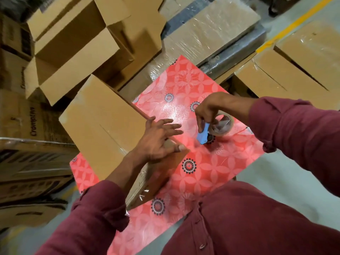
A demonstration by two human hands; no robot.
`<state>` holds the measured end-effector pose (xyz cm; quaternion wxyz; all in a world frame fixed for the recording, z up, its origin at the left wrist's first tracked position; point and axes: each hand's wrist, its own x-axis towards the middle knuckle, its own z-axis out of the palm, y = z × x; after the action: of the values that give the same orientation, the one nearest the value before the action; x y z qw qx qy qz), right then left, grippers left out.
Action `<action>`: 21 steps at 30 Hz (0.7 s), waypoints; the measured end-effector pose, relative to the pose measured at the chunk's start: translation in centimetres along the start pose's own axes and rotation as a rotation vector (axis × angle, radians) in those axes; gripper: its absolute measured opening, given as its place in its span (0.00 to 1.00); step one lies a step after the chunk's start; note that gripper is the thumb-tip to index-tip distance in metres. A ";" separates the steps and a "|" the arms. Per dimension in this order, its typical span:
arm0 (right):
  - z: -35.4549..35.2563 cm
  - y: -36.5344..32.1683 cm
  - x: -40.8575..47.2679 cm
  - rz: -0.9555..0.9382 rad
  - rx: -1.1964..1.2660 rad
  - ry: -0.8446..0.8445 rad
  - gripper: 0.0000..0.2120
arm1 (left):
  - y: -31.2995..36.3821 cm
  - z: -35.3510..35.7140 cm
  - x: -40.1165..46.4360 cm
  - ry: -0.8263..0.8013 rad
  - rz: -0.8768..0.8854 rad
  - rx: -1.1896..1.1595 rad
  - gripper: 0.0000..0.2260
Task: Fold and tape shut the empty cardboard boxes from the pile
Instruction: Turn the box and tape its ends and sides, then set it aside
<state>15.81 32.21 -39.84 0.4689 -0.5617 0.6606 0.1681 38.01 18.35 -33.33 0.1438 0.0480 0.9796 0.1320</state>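
Observation:
A closed brown cardboard box [103,122] with clear tape along its seam lies on the left side of a red patterned table [198,173]. My left hand [160,138] rests on the box's right edge with fingers spread and straight. To the right, my right hand [207,109] grips a roll of brown tape [223,127] together with a blue cutter [203,136], just above the tabletop.
Open empty boxes [77,52] pile up behind the table at the upper left. Printed cartons [27,129] stack along the left. Plastic-wrapped flat cardboard [211,34] lies at the back, and more boxes [294,70] sit at the right on a grey floor.

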 end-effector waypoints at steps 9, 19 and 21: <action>0.5 2.8 3.4 -0.025 0.221 -0.021 0.29 | 0.4 0.9 -0.6 -0.041 -0.124 0.034 0.43; 2.0 2.3 3.9 0.059 0.289 0.120 0.28 | -0.1 1.5 -1.5 0.146 -0.196 -0.219 0.35; 2.8 2.2 3.8 0.084 0.300 0.200 0.29 | -0.2 1.6 -1.5 0.144 -0.184 -0.194 0.37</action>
<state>15.31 32.74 -45.02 0.4719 -0.4713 0.7445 0.0302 39.92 18.34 -34.41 0.0886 -0.0657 0.9703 0.2155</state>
